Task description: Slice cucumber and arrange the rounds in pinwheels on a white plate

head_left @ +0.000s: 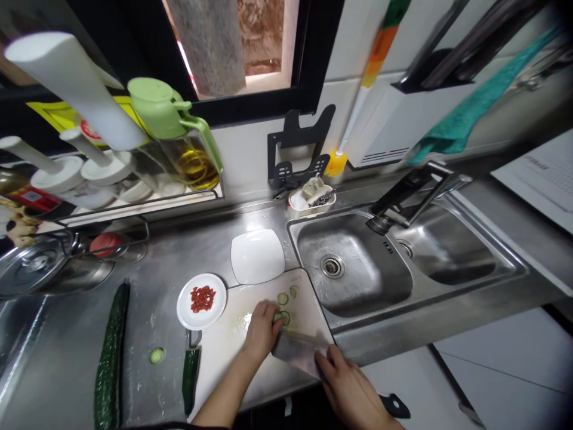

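Observation:
My left hand (262,331) is closed over a cucumber piece (278,318) on the white cutting board (219,364). In my right hand (349,385) is a kitchen knife (298,353) with a wide blade, held near its base; a black handle end shows behind the hand. The blade stands beside the cucumber piece, close to my left fingers; whether it touches the piece I cannot tell. Thin cucumber slices (283,298) lie on the board just beyond my left hand. A cut length of cucumber (190,382) rests at the board's left edge.
Left of the board are a whole cucumber (110,358), a cucumber end (156,356) and a round plate (181,304) holding small red pieces. Behind it is a white square plate (257,257). A double sink (358,263) with a black faucet (403,200) lies to the right.

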{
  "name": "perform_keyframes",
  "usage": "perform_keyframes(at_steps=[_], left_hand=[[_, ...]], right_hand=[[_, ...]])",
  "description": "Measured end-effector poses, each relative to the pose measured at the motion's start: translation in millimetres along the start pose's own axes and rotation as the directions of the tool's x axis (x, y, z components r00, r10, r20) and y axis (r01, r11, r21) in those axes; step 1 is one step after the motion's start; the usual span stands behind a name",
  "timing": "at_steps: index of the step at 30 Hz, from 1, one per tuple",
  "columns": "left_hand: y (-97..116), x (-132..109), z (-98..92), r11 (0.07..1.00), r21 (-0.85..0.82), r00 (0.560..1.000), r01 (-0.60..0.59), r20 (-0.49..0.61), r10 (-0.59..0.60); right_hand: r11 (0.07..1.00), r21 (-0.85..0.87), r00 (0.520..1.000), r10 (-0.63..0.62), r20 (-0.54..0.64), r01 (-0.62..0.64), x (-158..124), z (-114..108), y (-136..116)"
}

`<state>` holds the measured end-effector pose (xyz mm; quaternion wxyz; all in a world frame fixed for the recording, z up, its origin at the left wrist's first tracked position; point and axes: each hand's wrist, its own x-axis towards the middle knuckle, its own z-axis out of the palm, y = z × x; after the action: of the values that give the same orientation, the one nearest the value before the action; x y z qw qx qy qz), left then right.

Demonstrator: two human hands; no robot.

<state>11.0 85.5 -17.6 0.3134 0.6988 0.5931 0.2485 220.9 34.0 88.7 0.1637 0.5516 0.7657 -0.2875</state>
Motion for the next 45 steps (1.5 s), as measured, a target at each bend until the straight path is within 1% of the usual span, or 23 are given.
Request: perform_keyframes(at_steps=[4,6,9,12,16,21,26,33,40,43,45], left_hand=[[-1.2,-7.1,-7.3,0.999,-0.047,0.998,0.004,-0.066,-0.007],[-0.9,-11.7,-12.0,0.999,-0.051,0.995,0.011,-0.095,-0.016],[0.5,-16.8,-16.0,0.998,-0.058,0.997,0.007,-0.078,-0.011],[2.7,-18.5,-15.3,0.999,-0.038,0.999,0.015,-0.045,-0.017],[6.3,-16.3,-12.8,0.997,-0.007,0.996,0.078,-0.041,-0.078],[12.0,-11.9,-14.3,0.986,-0.036,0.986,0.164,-0.028,-0.165],[15.7,-9.9,-14.7,0.977,-0.045,0.978,0.206,0.002,-0.206],[15.6,-9.0,-12.2,0.975,-0.041,0.976,0.217,0.003,-0.217],[18.7,-8.3,-12.5,0.989,0.061,0.991,0.131,-0.021,-0.130],[19.0,-13.8,-16.6,0.989,0.019,0.989,0.145,-0.033,-0.144],[17.2,-19.4,-20.1,0.979,-0.048,0.978,0.200,-0.047,-0.202]], right_hand=[[0.995,0.099,0.995,0.004,0.097,-0.013,-11.7,0.4,7.5],[0.992,0.124,0.993,0.008,0.117,-0.023,-14.3,1.5,9.4],[0.989,0.143,0.994,0.010,0.106,-0.025,-15.2,3.4,10.0],[0.989,0.144,0.997,0.013,0.081,-0.024,-14.9,4.5,8.9],[0.990,0.143,0.998,0.011,0.059,-0.019,-15.1,4.1,6.6],[0.989,0.144,0.998,0.011,0.069,-0.021,-15.8,4.6,5.2],[0.989,0.147,0.998,-0.001,0.065,-0.009,-15.6,6.9,5.4],[0.985,0.173,0.997,0.004,0.071,-0.016,-14.6,7.2,5.7],[0.988,0.155,0.998,0.011,0.066,-0.021,-15.2,9.6,7.2],[0.985,0.172,0.998,0.009,0.066,-0.020,-14.1,11.5,9.0],[0.982,0.189,0.998,-0.003,0.068,-0.010,-13.0,13.5,10.3]])
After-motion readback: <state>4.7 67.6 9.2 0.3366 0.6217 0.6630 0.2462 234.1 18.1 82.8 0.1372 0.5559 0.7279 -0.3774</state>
